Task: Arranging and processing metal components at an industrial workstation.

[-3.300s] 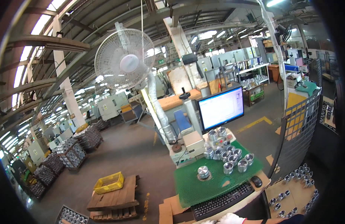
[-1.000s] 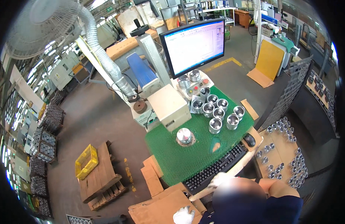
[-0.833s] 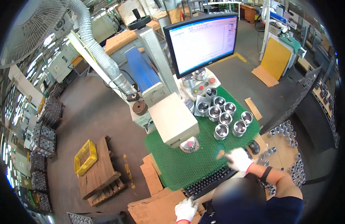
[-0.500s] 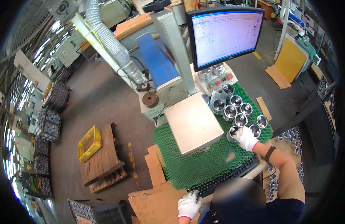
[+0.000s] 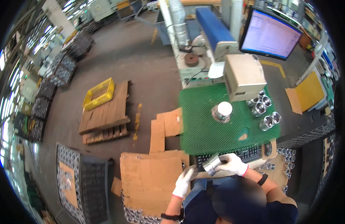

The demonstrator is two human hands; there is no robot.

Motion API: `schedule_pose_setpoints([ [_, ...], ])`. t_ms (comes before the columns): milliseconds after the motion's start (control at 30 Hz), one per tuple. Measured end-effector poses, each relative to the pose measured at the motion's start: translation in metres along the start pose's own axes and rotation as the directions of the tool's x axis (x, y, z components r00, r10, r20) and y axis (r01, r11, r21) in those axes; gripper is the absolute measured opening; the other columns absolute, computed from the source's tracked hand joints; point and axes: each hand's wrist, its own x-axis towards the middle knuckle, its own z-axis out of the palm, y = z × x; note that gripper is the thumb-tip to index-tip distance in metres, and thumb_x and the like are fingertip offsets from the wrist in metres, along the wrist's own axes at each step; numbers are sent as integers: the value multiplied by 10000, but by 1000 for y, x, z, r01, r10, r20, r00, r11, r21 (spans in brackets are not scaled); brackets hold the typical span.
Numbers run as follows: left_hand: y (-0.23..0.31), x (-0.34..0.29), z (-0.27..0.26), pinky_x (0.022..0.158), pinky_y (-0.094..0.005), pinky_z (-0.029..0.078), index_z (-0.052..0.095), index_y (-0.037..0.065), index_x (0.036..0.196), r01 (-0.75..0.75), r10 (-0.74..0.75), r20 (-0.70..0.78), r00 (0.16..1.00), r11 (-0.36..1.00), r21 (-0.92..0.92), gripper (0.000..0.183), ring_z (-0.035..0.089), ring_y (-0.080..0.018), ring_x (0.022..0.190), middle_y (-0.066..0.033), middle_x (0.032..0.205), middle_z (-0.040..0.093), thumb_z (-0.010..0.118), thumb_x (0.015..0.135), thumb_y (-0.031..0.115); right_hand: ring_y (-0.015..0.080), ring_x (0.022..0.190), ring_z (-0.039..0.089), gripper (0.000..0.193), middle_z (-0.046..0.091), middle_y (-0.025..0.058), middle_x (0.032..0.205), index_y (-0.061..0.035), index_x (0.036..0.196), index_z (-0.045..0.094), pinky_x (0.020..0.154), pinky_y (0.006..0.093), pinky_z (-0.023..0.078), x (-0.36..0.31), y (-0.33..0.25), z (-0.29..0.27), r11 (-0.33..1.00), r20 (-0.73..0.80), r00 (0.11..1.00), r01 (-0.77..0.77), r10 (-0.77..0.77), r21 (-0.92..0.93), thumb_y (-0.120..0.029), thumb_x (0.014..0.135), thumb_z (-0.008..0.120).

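My right hand [image 5: 235,164], in a white glove, is closed round the side of a shiny metal piston [image 5: 211,165]. The piston tilts over the keyboard [image 5: 247,153], close to my body. Just left of it is my gloved left hand [image 5: 183,182], its fingertips smeared by motion, so contact with the piston cannot be made out. On the green mesh mat [image 5: 198,128], a piston with a bright white top [image 5: 224,108] stands on a round fixture [image 5: 220,117]. Several hollow pistons [image 5: 259,108] stand open side up at the mat's right side.
A beige machine head [image 5: 245,76] overhangs the mat's back, beside a monitor [image 5: 271,34]. A mouse [image 5: 268,149] lies right of the keyboard. Cardboard [image 5: 152,171] covers stacked parts at front left. A yellow crate [image 5: 99,93] rests on a wooden pallet [image 5: 105,118].
My right hand has brought a piston from the mat's right side toward my body. My left hand has left the keyboard's left end. The view has swung, uncovering the fixture.
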Motion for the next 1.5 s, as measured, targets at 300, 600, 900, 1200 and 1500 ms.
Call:
schedule_pose_setpoints([
  [300, 2, -34, -20, 1120, -494, 428, 507, -21, 1376, 40, 145, 194, 970, 694, -719, 710, 542, -314, 1292, -173, 1392, 568, 780, 849, 370, 92, 710, 625, 403, 676, 37, 927, 72, 1281, 561, 587, 212, 465, 14, -63, 46, 290, 485, 872, -450, -60, 845, -77, 913, 630],
  [600, 75, -52, 55, 878, -334, 558, 642, -39, 1206, -447, 461, -57, 885, 879, 168, 493, 696, -203, 964, -129, 1094, 720, 785, 849, 269, 219, 1248, 558, 798, 517, 131, 1433, -20, 1553, 269, 1013, 389, 503, -21, -80, 16, 478, 190, 968, -92, -162, 874, -340, 941, 668],
  [900, 89, -27, 74, 740, -294, 550, 664, -46, 1166, -464, 504, -183, 844, 858, 222, 283, 676, -164, 827, -139, 981, 724, 633, 953, 137, 332, 1163, 628, 866, 603, 233, 1271, 65, 1449, 383, 1024, 473, 516, -14, -51, -31, 44, 92, 995, -90, -46, 995, -436, 833, 728],
  [1200, 60, -5, 53, 723, -279, 540, 655, -33, 1195, -307, 372, -247, 895, 914, 264, 282, 669, -157, 818, -132, 982, 716, 614, 965, 125, 297, 1185, 624, 865, 599, 194, 1294, 42, 1466, 379, 1027, 459, 523, -8, -54, -69, 81, 74, 983, -61, -166, 995, -457, 853, 730],
  [1500, 33, 1, 70, 879, -267, 511, 653, -55, 1193, -190, 247, -181, 952, 940, 283, 275, 644, -132, 966, -100, 1070, 701, 649, 952, 76, 267, 1175, 623, 863, 609, 163, 1289, 22, 1452, 414, 1051, 421, 494, 2, -56, -81, 191, 66, 984, -33, -167, 981, -449, 817, 759],
])
